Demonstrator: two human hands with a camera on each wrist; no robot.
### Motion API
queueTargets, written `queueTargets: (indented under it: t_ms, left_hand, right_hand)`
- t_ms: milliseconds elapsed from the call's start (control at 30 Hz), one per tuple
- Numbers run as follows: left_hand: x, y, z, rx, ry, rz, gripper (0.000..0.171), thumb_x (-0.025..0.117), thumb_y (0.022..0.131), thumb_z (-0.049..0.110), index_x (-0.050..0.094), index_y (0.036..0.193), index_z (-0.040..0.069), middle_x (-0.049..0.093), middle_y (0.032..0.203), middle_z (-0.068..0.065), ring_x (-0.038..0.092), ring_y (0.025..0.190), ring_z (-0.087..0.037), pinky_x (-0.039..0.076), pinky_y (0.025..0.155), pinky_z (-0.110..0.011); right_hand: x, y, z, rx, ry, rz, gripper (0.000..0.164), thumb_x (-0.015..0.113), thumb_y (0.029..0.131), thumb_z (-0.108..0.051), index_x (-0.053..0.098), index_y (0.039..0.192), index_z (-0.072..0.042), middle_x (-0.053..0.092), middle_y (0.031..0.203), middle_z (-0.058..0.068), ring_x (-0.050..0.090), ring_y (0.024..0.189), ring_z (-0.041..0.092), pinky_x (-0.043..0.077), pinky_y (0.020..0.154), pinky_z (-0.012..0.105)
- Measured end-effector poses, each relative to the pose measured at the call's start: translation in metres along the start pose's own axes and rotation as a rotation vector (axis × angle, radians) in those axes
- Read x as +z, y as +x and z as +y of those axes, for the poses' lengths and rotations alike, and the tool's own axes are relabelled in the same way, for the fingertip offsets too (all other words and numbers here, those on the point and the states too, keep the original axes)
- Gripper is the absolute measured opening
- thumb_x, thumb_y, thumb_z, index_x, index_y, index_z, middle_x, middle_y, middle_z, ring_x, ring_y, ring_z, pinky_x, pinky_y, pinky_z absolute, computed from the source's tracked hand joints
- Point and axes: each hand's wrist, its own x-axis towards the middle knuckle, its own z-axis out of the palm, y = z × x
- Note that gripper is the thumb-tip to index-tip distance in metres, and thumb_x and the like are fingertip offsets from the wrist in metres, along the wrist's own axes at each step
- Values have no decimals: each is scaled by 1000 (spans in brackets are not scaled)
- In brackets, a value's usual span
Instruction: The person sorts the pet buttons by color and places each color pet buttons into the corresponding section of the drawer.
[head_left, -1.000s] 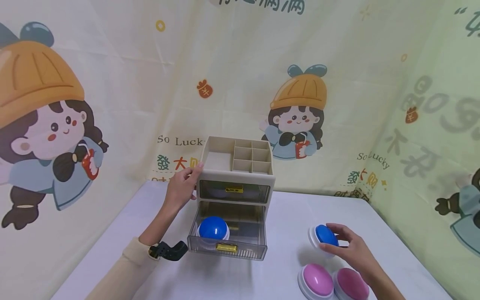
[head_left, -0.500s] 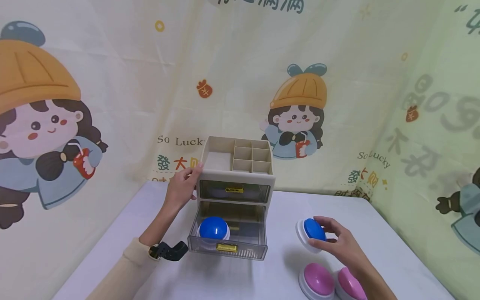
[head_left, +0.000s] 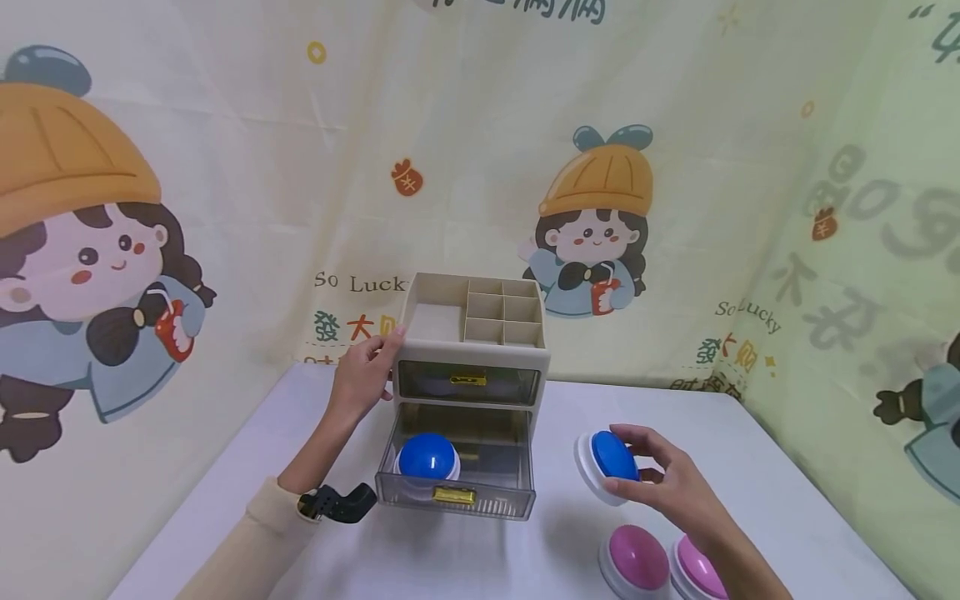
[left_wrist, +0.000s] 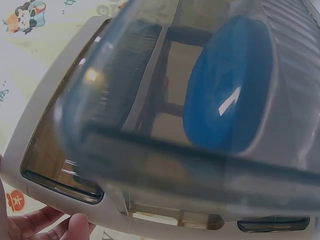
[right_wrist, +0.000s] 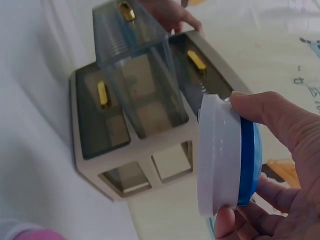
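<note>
In the head view my right hand pinches a blue push button by its rim, tilted above the table right of the drawer organizer. Its white base faces the organizer in the right wrist view. The organizer's lower clear drawer is pulled out, and another blue push button sits in its left part. My left hand grips the organizer's left side near the upper front edge. The upper drawer is closed.
Two pink push buttons lie near the front, one partly hidden behind my right forearm. Sectioned compartments top the organizer. A printed cloth hangs behind and beside the white table.
My right hand has carried the blue push button left and slightly up, closer to the open drawer. My left hand stays on the organizer.
</note>
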Motion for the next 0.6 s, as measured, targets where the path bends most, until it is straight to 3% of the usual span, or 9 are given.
queueTargets:
  t_ms: [133,367,600]
  left_hand:
    - [-1,-2,1,-3,-1,5,65,49,100,63,68,127,8,71,109,-18,68,83,-29,57,56,-27]
    - [-1,-2,1,-7,1,12,65,49,99,64,68,125,8,71,108,-18,67,83,-28,57,56,-27]
    - [0,-1,0,-5,-5,11,65,49,99,64,69,126,8,71,108,-18,68,83,-28,57,56,-27]
  right_hand:
    - [5,-3,-12,-26,18,-22,78,85,83,-31,47,149,-15,55,142,12,55,123,29,56,88,29]
    - [18,-2,-31,-156,42,-39,73,88,79,-26,53,143,-13,58,137,12,54,122,32,56,91,31]
    - [34,1,-48,-171,36,-29,80,92,73,-33,54,142,-19,58,136,6,55,122,30,56,92,34]
